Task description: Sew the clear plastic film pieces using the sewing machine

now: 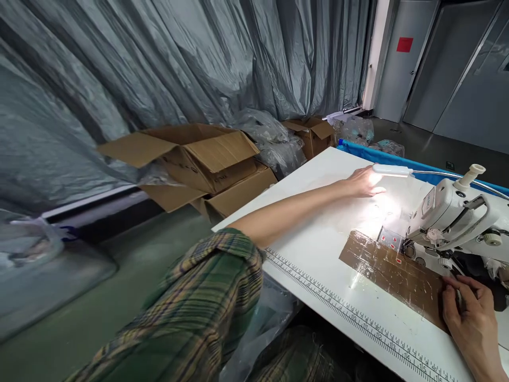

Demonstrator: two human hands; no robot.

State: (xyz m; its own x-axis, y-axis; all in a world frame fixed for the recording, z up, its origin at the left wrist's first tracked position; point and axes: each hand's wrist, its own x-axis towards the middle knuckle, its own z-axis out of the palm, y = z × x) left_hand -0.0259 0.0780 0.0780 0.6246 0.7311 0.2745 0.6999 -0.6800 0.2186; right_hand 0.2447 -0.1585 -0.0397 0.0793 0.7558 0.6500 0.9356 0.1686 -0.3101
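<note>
The brown sheet [393, 281] lies flat on the white desk [296, 212] in the lower right of the frame, its upper edge close against the foot area of the sewing machine [449, 217]. It probably sits there so that its edge is near the stitching point, while the desk top bears the rest of it. Its glossy, creased surface looks like clear film or tape.

At the far lower right, the right hand [471, 310] rests at the sheet's right end with fingers curled; its fingertips seem to steady that end, but I cannot tell whether something small is tucked between them. The left hand [362, 182] reaches to the right of the frame's centre, thumb held apart, its fingers by the lamp [392, 170]. Glare and the lamp's body hide the fingertips, so whether it grips anything cannot be told.

The lamp hangs on a bendable neck, presumably to throw light on the needle area, where a metal plate [387, 239] bears red marks. A printed ruler [353, 318] follows the desk's near edge, likely there for measuring pieces. In the left-centre background, cardboard boxes [214, 164] stand with flaps spread, beside crumpled clear plastic [274, 140], below a silvery curtain [191, 58].
</note>
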